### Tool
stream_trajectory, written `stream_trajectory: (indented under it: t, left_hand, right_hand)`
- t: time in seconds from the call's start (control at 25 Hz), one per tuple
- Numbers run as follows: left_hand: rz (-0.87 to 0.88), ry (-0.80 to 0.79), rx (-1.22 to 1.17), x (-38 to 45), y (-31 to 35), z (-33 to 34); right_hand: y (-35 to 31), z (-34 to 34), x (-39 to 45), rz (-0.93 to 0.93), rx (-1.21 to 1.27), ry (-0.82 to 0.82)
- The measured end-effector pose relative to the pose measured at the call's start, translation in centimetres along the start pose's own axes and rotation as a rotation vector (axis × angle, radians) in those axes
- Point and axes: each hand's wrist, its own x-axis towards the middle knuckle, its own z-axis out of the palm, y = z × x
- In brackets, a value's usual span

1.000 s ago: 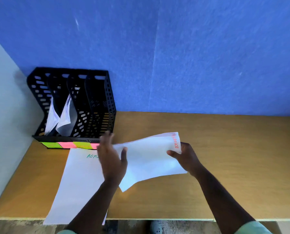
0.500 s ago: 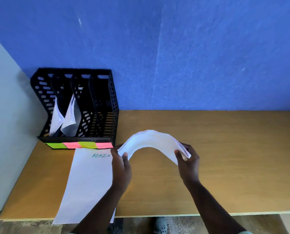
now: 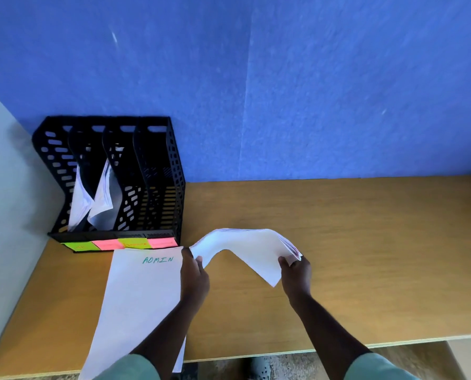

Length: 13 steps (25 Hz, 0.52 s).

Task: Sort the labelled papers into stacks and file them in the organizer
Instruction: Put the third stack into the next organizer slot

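Desk [image 3: 366, 242] of light wood meets blue wall [image 3: 311, 91] behind.

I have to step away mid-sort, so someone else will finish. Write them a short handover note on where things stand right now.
Left hand and right hand each grip one end of a bowed stack of papers, held above the desk.
A sheet marked ADMIN lies flat on the desk in front of the organizer.
Done: the two left slots of the organizer already hold papers.
Left: the two right slots look empty. File the held stack, then the ADMIN sheet; the slot labels are too blurred to read.
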Motion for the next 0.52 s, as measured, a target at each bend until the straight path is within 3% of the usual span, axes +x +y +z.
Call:
stream_trajectory:
  t: [0.2, 0.32, 0.36, 0.44, 0.52]
  left_hand:
    - [-0.017, 0.037, 0.002, 1.6, 1.2, -1.0]
    - [-0.141, 0.029, -0.058, 1.7, 1.7, -1.0]
    - [-0.205, 0.029, -0.100, 1.5, 1.6, -0.8]
    - [-0.307, 0.005, -0.207, 0.6, 1.0, -0.4]
    - [-0.334, -0.049, -0.284, -0.7, 0.2, -0.1]
  right_hand:
    - [-2.9, -1.0, 2.3, -0.094, -0.011, 0.155]
    - [-2.9, -0.5, 2.0, 0.168, -0.072, 0.224]
    - [-2.8, -0.1, 1.3, 0.321, -0.021, 0.195]
    - [-2.5, 1.0, -0.3, 0.592, 0.317, 0.049]
    - [-2.4, 1.8, -1.6, 0.654, 0.615, -0.179]
